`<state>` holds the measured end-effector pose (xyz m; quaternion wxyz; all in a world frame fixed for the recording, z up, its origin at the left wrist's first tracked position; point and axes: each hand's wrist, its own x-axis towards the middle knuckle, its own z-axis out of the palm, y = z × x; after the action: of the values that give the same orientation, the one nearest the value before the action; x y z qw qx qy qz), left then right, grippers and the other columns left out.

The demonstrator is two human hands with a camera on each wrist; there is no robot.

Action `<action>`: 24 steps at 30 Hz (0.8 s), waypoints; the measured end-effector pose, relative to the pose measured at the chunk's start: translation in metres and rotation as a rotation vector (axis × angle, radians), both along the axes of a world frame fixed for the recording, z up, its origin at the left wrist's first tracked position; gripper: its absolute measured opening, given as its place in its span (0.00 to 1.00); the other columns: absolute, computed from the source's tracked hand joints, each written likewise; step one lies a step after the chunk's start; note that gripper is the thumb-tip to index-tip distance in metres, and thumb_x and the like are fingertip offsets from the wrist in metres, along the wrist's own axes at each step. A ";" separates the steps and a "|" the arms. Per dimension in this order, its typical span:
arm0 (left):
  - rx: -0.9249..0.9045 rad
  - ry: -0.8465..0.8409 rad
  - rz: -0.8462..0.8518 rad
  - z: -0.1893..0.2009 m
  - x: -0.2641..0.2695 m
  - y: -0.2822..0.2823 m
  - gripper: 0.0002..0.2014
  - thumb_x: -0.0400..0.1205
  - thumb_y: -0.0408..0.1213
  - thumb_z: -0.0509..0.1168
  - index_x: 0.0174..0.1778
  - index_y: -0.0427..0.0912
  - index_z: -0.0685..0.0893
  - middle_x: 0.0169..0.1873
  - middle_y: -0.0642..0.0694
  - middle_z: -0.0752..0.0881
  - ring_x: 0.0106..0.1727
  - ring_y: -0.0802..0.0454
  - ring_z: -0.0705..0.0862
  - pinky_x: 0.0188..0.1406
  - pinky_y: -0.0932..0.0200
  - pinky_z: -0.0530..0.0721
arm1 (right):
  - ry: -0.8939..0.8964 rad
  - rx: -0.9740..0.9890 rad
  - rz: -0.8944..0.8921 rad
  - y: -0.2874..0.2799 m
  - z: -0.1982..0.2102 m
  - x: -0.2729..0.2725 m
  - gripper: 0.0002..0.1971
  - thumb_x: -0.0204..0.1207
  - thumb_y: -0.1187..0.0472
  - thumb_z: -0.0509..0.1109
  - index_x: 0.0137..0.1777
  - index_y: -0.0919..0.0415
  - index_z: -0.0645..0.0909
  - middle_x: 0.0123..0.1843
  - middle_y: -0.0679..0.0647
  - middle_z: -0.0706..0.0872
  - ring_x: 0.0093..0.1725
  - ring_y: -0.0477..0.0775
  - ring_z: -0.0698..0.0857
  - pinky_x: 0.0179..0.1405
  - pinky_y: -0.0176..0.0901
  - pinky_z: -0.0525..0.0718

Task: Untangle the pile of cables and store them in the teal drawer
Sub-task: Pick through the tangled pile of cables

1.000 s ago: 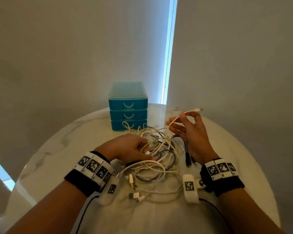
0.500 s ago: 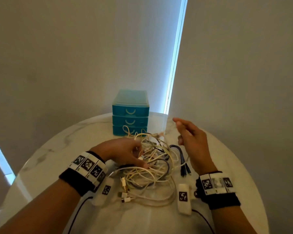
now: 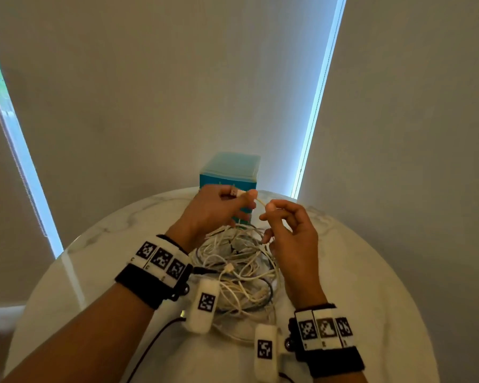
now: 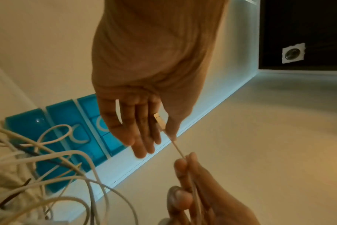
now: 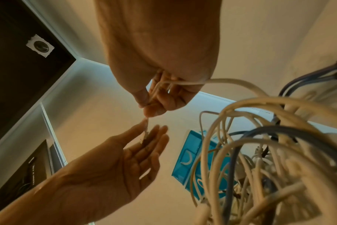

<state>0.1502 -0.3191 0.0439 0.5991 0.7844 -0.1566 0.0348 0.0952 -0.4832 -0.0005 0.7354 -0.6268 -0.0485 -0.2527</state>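
Overhead: round marble table (image 3: 94, 275) | grey blinds (image 3: 155, 87) | both hands pinch white cable (image 3: 261, 202)

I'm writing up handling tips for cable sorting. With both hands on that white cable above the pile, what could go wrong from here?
The white cable runs from the right hand into the cable pile; pulling may tighten loops or lift the pile. The left hand pinches only the plug end, a grip that may slip. The teal drawer unit looks shut.
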 end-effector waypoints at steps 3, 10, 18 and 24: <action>-0.215 -0.136 0.134 0.022 0.002 0.015 0.16 0.85 0.48 0.77 0.57 0.38 0.93 0.47 0.48 0.97 0.46 0.52 0.97 0.43 0.59 0.90 | 0.075 -0.109 0.057 -0.003 -0.005 -0.004 0.12 0.84 0.57 0.79 0.65 0.54 0.83 0.50 0.54 0.95 0.32 0.50 0.88 0.29 0.37 0.84; -0.568 -0.281 0.258 0.082 0.012 0.079 0.16 0.89 0.51 0.71 0.56 0.41 0.92 0.52 0.50 0.97 0.52 0.53 0.95 0.51 0.60 0.89 | 0.136 -0.304 0.168 -0.005 -0.013 -0.012 0.06 0.85 0.60 0.78 0.57 0.60 0.91 0.47 0.55 0.96 0.45 0.47 0.93 0.48 0.35 0.89; -0.940 0.150 -0.160 0.018 0.030 0.081 0.17 0.94 0.37 0.57 0.37 0.49 0.69 0.25 0.53 0.67 0.21 0.58 0.62 0.19 0.62 0.61 | 0.070 -0.189 -0.175 -0.010 0.007 -0.008 0.10 0.83 0.52 0.80 0.58 0.57 0.91 0.46 0.54 0.96 0.45 0.53 0.93 0.48 0.51 0.92; -0.442 0.260 -0.136 -0.032 0.026 0.085 0.16 0.91 0.55 0.65 0.59 0.45 0.87 0.25 0.54 0.64 0.23 0.57 0.58 0.21 0.62 0.56 | 0.237 -0.325 -0.206 0.013 -0.019 0.007 0.10 0.81 0.47 0.81 0.50 0.53 0.91 0.41 0.51 0.95 0.40 0.47 0.92 0.43 0.44 0.89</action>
<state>0.1767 -0.2339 0.0119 0.7720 0.6200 -0.1193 -0.0731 0.1024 -0.4703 -0.0194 0.5958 -0.7640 0.0625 -0.2397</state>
